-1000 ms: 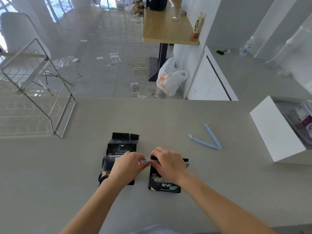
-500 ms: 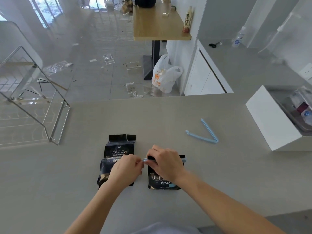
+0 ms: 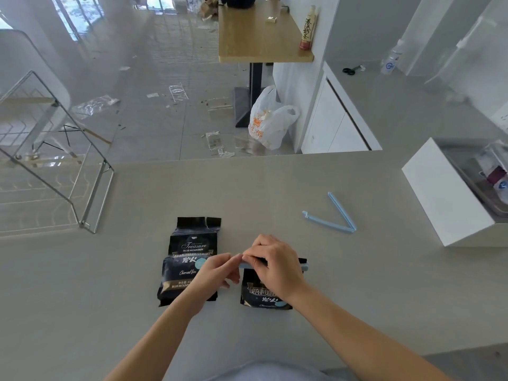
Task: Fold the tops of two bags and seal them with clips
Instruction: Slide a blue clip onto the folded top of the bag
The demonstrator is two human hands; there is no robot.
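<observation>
Bags first: we've got two black coffee bags lying flat on the grey counter (image 3: 137,270), side by side near the front edge. Left bag (image 3: 189,251) lies full length w/ its top unfolded and no clip on it; our left wrist covers its lower right corner. Right bag (image 3: 261,295) looks shorter, top folded over, w/ a pale blue clip (image 3: 303,268) running across the fold; the clip's right end pokes out past the bag's edge. Our right hand (image 3: 275,265) sits on top of that clip, fingers curled and pressing down on its left end. Our left hand (image 3: 217,273) is just beside it, fingertips pinched together right at the clip's left tip, touching or nearly touching the right hand's fingers; can't tell whether the clip has latched. A 2nd blue clip (image 3: 338,215) lies spread in a V on the counter, well apart to the right and further back. A white box (image 3: 439,193) stands at the far right, a wire rack (image 3: 68,160) at the left edge.
</observation>
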